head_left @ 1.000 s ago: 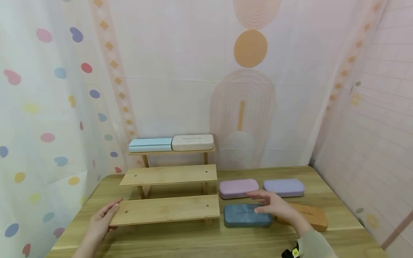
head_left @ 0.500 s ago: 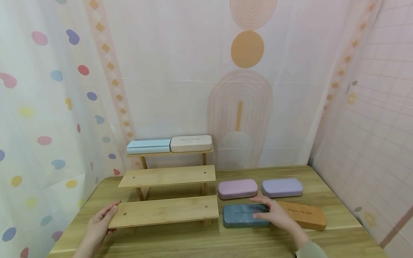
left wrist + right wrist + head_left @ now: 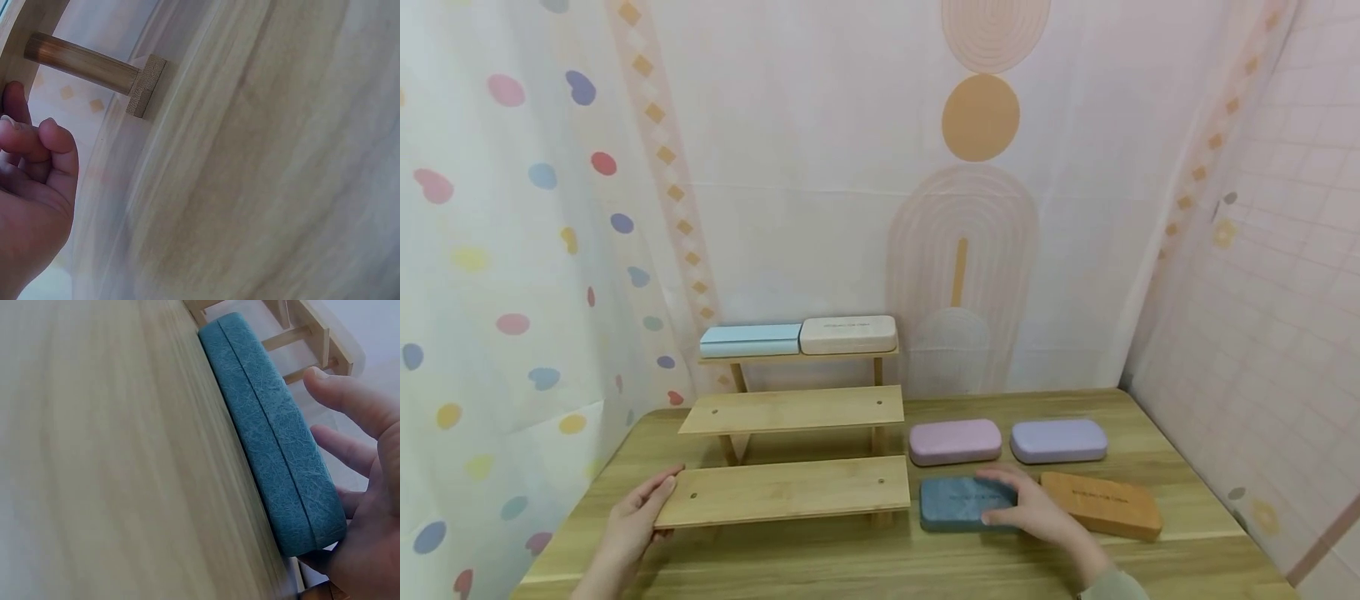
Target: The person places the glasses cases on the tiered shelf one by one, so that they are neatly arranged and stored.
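Note:
My left hand (image 3: 634,517) grips the left end of the lowest board (image 3: 782,492) of a three-tier wooden display shelf, thumb on top and fingers underneath. My right hand (image 3: 1033,507) reaches over the right end of a dark blue glasses case (image 3: 955,502), thumb and fingers spread apart. In the right wrist view this case (image 3: 269,437) lies flat on the table, with the thumb (image 3: 344,397) above its edge and the other fingers along its far side. A light blue case (image 3: 750,340) and a cream glasses case (image 3: 848,333) sit side by side on the top tier.
A pink glasses case (image 3: 955,442) and a lavender one (image 3: 1058,440) lie behind the dark blue case. An orange-brown case (image 3: 1101,504) lies right of my right hand. The wooden table (image 3: 820,571) backs onto a patterned curtain (image 3: 805,250).
My right hand has moved left and lower over the dark blue case, uncovering the orange-brown case. My left hand keeps its grip on the shelf.

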